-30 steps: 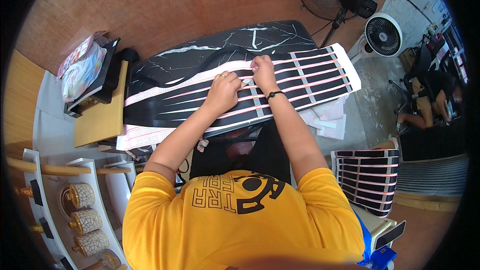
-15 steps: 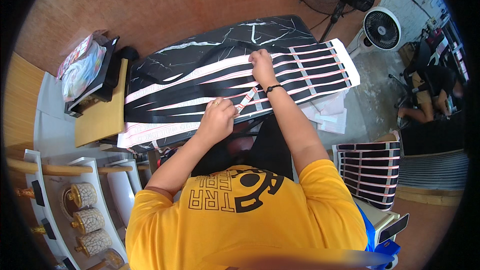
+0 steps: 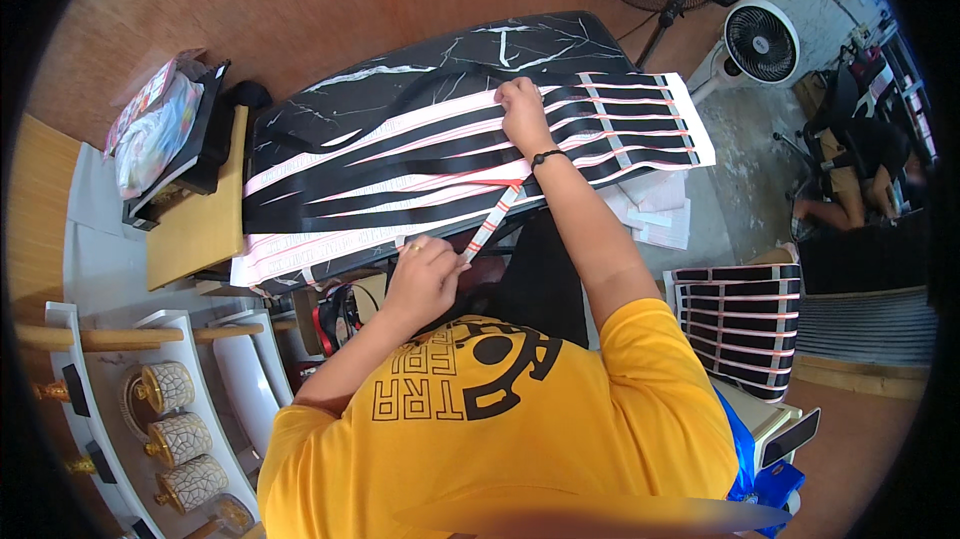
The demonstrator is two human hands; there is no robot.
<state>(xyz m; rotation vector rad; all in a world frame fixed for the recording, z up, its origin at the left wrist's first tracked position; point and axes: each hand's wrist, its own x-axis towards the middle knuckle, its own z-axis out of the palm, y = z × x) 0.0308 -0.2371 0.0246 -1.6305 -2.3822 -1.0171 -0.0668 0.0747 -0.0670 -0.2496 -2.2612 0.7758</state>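
Note:
A long white sheet [image 3: 697,122] with red lines lies across the black marble-patterned table, and black fabric-like strips [image 3: 420,161] run along it. Grey cross bands hold the strips at the right end; toward the left they spread loosely. My left hand [image 3: 425,277] is closed in front of the table's near edge, pinching the end of a narrow white strip with red marks [image 3: 492,222]. That strip slants up to the sheet near my right wrist. My right hand [image 3: 522,117] bears down on the black strips with curled fingers, its fingertips partly hidden.
A wooden board [image 3: 200,239] and a black rack with plastic bags [image 3: 165,144] stand at the left. Two fans, one a white fan [image 3: 760,44], are at the back right. A similar striped piece [image 3: 738,324] hangs at the right. Another person [image 3: 860,164] sits farther right.
My left hand has drawn down and left toward my body, so more of the white strip hangs off the sheet. My right hand stays at nearly the same place on the sheet.

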